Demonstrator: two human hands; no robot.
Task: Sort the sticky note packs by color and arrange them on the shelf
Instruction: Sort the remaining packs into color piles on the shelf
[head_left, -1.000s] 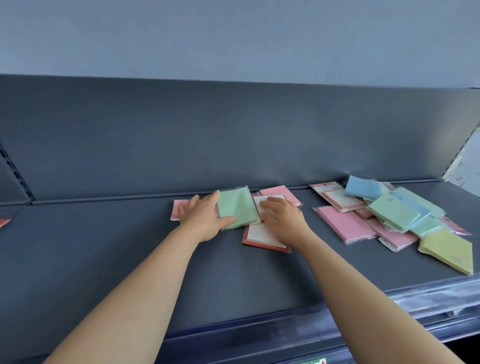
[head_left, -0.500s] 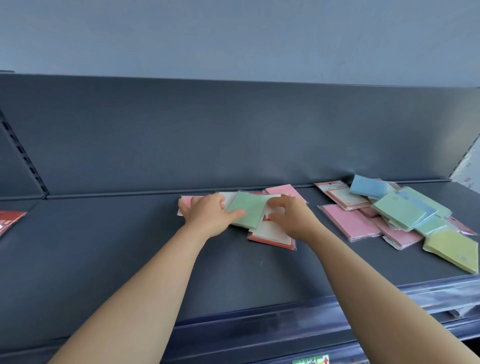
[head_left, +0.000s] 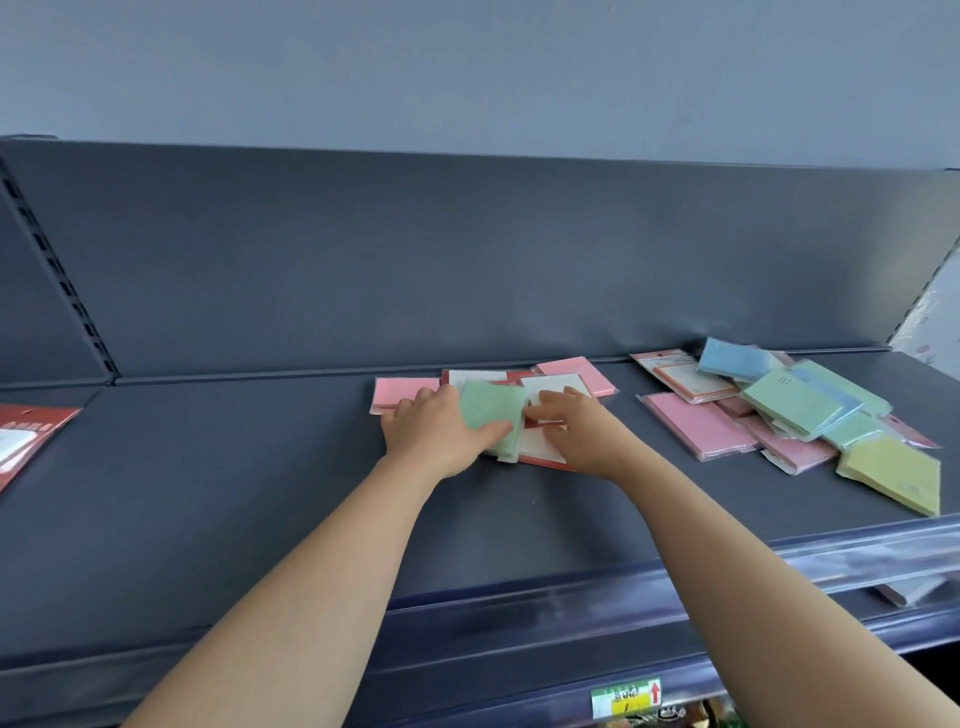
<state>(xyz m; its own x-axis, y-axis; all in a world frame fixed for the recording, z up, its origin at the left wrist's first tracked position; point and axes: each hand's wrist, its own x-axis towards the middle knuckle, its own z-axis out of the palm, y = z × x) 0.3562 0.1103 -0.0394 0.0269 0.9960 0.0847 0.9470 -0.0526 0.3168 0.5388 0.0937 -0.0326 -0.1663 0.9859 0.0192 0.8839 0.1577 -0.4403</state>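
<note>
I am separating the green pack (head_left: 491, 408) from the small cluster in the middle of the shelf (head_left: 234, 467), where it is lying over a white-faced pack (head_left: 550, 387). My left hand (head_left: 441, 434) is clamping its grip on the green pack, thumb across the face, while my right hand (head_left: 587, 434) is touching the white-faced pack; whether that grip is pinching, I cannot tell. Next, I judge, the green pack is needing a clean lift to its own spot, well apart from the mixed heap (head_left: 779, 410).

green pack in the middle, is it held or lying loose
Held: the left hand pinches the green pack, thumb across its front, fingers behind.
</note>
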